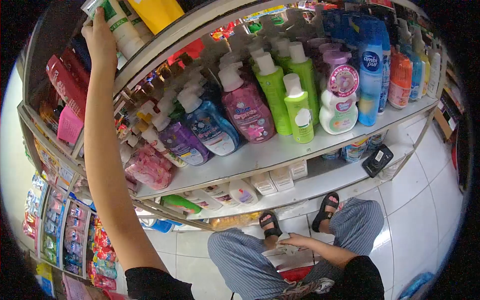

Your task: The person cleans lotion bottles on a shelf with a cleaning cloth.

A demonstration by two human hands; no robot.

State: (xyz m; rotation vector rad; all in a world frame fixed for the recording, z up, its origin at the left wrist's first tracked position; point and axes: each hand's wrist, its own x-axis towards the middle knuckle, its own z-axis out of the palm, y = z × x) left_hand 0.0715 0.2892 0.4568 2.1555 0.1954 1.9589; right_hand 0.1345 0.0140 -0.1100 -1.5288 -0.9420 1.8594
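Note:
My left hand point(99, 37) is raised to the upper shelf at the top left, its fingers closed round the top of a white and green tube point(122, 32). A similar tube and a yellow pack point(159, 14) stand just right of it. Low between my knees, my right hand point(295, 241) is closed on a pale crumpled cloth point(284, 245). On the middle shelf point(225, 167) stand pink, blue and purple pump bottles, green bottles point(301, 117), a white bottle with a pink label point(340, 107) and a blue spray can point(369, 80).
Below, the lower shelf point(320, 180) holds white bottles, white boxes point(281, 178), tubs and a black device point(377, 160). Racks of packets point(75, 230) stand at the lower left. My sandalled feet point(270, 225) rest on the tiled floor point(410, 210) in front of the shelves.

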